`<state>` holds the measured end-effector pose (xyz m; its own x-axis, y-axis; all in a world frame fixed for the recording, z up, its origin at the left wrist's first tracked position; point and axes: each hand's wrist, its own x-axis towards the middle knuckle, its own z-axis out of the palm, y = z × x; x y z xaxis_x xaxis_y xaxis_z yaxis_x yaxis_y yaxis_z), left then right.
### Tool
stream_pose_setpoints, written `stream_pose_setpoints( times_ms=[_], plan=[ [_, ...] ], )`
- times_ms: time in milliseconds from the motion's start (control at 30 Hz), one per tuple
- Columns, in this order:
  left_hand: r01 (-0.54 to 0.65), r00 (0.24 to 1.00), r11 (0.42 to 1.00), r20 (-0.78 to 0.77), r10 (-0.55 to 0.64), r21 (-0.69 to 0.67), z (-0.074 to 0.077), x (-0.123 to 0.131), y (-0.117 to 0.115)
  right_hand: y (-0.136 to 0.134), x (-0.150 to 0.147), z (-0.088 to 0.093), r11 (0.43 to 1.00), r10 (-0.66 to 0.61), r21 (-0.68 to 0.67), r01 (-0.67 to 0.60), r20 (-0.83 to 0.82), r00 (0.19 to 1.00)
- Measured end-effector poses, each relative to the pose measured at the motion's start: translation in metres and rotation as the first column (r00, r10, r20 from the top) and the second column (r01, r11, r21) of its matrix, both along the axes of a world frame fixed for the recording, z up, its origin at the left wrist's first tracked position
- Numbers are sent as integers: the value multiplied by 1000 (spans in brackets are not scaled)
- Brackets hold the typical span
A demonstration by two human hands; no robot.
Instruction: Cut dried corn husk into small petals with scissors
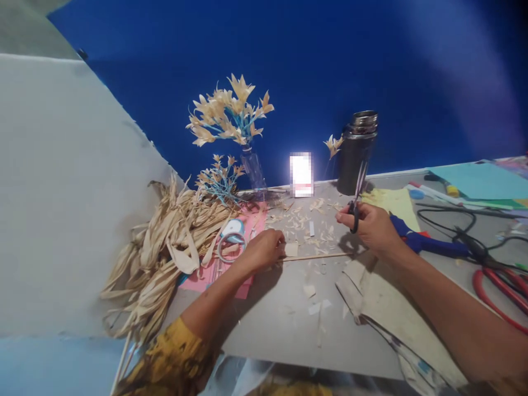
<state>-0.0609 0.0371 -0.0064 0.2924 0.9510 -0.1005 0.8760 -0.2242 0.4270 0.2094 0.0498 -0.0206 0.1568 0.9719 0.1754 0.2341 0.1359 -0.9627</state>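
Observation:
My right hand [377, 225] is closed around the dark handles of a pair of scissors [358, 198], whose blades point upward in front of a dark flask. My left hand [266, 247] rests low over the table with its fingers curled; what they hold, if anything, is hidden. Right beside its fingertips lies a small pale piece of corn husk [291, 249]. A thin stick [317, 257] lies on the table between my hands. Small husk scraps [303, 220] are scattered beyond it. A roll of tape [231, 247] lies left of my left hand on pink paper [244, 290].
Dried corn husks [165, 264] are heaped at left. Husk flowers [231, 113] stand in a clear bottle [253, 170], near a lit phone [301, 175] and the open flask [357, 154]. A blue glue gun [437, 245], cables and red-handled pliers [495, 286] lie at right.

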Motion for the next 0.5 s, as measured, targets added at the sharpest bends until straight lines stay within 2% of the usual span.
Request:
stream_pose_setpoints(
  times_ms=[100,200,333,433,500],
  plan=[
    [-4,997,999,-73,6,33,-10,-3,-2,0,-2,-3,999,27,-34,-26,41,999],
    [6,995,1000,-97,-4,18,-14,-5,-2,-1,-4,-5,996,49,-74,-41,113,992],
    [5,1000,991,-21,-3,132,-10,-3,-13,-4,-6,-4,993,88,-92,-70,213,973],
    [114,991,990,64,-119,77,-4,-1,-19,-7,-9,-3,990,121,-100,-96,288,950],
    [82,995,992,54,-88,99,-2,-4,-16,-9,-11,-3,990,133,-92,-106,354,926]
  ],
)
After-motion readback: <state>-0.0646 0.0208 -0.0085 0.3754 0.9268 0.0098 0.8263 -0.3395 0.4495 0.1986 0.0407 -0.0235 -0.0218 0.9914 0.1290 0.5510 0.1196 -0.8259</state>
